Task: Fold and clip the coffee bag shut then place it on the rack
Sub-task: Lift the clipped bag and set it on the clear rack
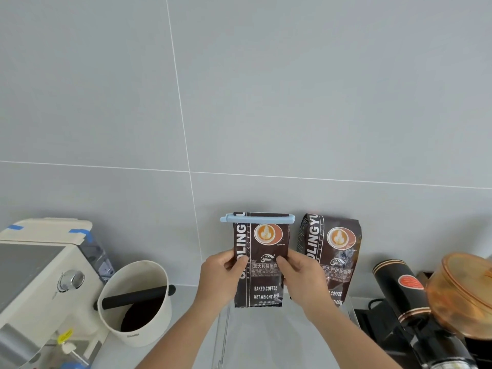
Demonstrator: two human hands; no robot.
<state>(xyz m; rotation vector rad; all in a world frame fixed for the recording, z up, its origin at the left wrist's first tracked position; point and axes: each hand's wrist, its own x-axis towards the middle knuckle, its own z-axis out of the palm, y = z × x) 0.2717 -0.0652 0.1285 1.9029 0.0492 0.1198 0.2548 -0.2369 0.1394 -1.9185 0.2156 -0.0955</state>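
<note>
A dark brown coffee bag stands upright in front of the grey tiled wall, its folded top held by a light blue clip that runs across it. My left hand grips the bag's left edge and my right hand grips its right edge, thumbs on the front. The bag's bottom hangs just above a clear acrylic rack, whose edges are faint. A second, matching coffee bag stands to the right on the rack, leaning on the wall.
A white knock box with a black bar and grounds stands at left, beside a white espresso machine. At right are a black grinder and an amber plastic hopper.
</note>
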